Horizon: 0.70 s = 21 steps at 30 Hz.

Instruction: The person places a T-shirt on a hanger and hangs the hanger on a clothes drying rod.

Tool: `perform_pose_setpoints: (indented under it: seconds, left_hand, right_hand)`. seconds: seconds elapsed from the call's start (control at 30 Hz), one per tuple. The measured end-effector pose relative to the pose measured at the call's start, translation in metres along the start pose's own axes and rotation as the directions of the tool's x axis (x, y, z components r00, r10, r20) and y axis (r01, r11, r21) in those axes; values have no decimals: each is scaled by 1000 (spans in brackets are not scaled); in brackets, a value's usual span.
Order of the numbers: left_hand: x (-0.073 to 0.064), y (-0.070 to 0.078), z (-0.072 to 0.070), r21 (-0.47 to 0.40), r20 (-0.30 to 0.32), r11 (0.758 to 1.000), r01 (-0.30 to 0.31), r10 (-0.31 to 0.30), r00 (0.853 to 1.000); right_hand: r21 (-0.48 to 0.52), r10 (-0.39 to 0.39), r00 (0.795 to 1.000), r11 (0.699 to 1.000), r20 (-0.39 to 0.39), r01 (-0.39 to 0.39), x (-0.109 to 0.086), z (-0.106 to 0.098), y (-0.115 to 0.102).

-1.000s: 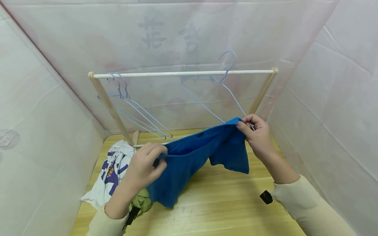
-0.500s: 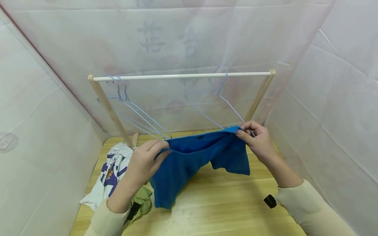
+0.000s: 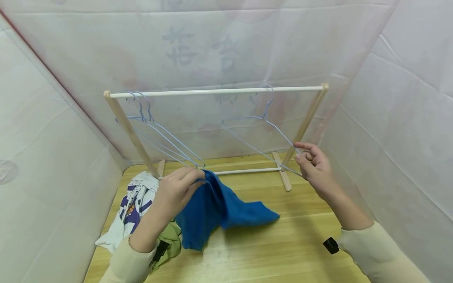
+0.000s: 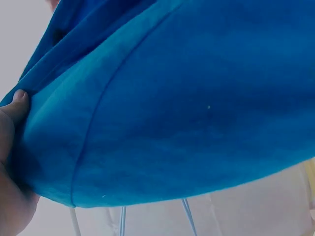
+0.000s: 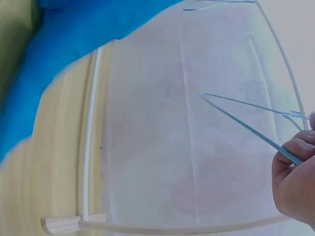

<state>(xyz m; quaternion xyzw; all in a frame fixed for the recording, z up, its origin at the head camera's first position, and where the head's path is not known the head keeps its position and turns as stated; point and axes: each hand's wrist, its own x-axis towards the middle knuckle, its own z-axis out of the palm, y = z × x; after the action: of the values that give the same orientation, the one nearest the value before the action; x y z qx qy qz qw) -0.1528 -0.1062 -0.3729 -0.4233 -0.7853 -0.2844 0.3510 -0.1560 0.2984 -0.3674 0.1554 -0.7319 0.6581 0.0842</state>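
Note:
In the head view, blue shorts [image 3: 201,212] hang from my left hand [image 3: 177,188], which pinches them at the waistband. Their free side droops to the right, low over the wooden table. My left thumb lies on the blue cloth [image 4: 162,128] in the left wrist view. At the right, my right hand [image 3: 316,165] grips the lower right corner of a light blue wire hanger [image 3: 266,114], apart from the shorts. The hanger's hook is up at the rack's white rail [image 3: 212,91]. In the right wrist view the wire [image 5: 256,132] runs into my curled fingers.
Two more wire hangers [image 3: 145,118] hang at the rail's left end. A white garment with purple print [image 3: 132,208] and a green cloth [image 3: 171,241] lie at the table's left. The rack's wooden post [image 3: 308,114] stands behind my right hand; fabric walls enclose three sides.
My right hand has let go of the shorts' right side, which has swung down and left. It still holds the hanger. The left hand dipped slightly and took a closer grip on the waistband.

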Motion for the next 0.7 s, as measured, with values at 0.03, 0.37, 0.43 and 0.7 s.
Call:
perform_pose_setpoints:
  seconds: [0.03, 0.37, 0.43, 0.7]
  left_hand:
    - [0, 0, 0, 3, 13, 1000, -1, 1, 1000]
    - [0, -5, -4, 4, 152, 996, 84, -84, 985]
    - [1, -7, -3, 6, 173, 993, 118, -117, 978]
    - [0, -16, -6, -81, 243, 951, 297, -270, 932]
  right_hand:
    - [23, -6, 1000, 1000, -7, 7, 0, -1, -1]
    - [112, -97, 994, 989, -48, 102, 0, -7, -15]
    - [124, -121, 992, 984, -33, 124, -2, -7, -16]
    - [312, -312, 945, 911, 96, 269, -13, -16, -9]
